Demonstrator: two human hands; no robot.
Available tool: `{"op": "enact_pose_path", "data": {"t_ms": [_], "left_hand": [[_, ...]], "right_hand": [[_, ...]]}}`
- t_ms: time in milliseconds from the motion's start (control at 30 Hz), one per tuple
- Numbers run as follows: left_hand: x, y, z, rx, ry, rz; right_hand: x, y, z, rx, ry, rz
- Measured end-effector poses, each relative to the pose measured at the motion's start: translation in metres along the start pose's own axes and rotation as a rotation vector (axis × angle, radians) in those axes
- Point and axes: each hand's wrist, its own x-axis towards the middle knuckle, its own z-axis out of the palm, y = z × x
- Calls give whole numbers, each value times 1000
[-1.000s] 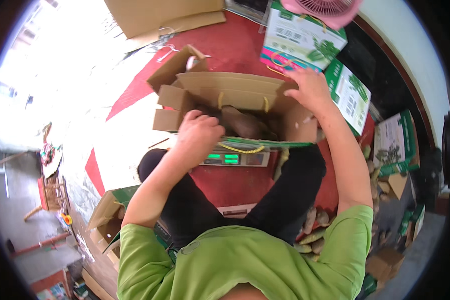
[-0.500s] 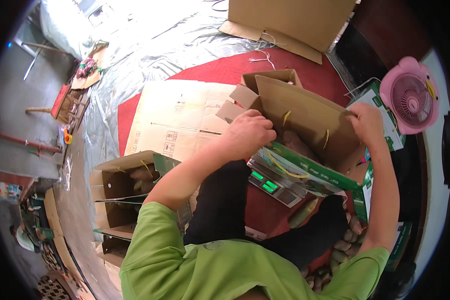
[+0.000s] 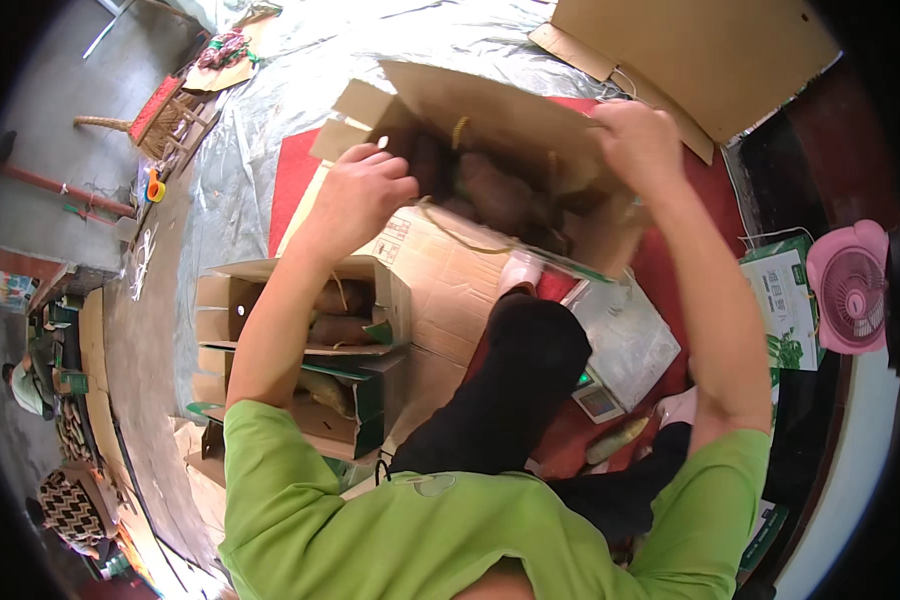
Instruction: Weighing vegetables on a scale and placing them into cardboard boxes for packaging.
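Red flooring, lettered carton, held box

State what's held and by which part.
An open cardboard box, held by its upper edges: left hand at the left end, right hand at the right.

Hands on open carton, roots inside

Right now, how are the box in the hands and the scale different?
The box is brown cardboard; the scale looks silvery. The left hand and right hand hold the box; the scale sits untouched on the red floor. The box has roots inside; the scale has nothing on top.
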Motion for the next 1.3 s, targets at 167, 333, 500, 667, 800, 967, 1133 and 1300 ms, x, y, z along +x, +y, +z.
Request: {"op": "enact_pose_path", "data": {"t_ms": [167, 333, 500, 667, 800, 967, 1133, 1300], "left_hand": [[-76, -39, -3, 187, -129, -103], [-156, -54, -1, 140, -265, -289], [-231, -91, 17, 19, -323, -684], [-191, -57, 4, 10, -107, -656], [-172, -5, 2, 17, 45, -585], [-164, 74, 8, -138, -45, -685], [-168, 121, 15, -198, -114, -662], [-153, 175, 28, -249, -385, -456]], "right_hand": [[45, -98, 84, 17, -8, 14], [45, -200, 135, 189, -124, -67], [40, -226, 148, 370, -97, -73], [24, -165, 126, 549, -371, 65], [-11, -125, 104, 671, -479, 167], [-47, -62, 65, 836, -346, 256], [-123, 4, 29, 904, -255, 427], [-213, 50, 17, 899, -295, 675]]}}
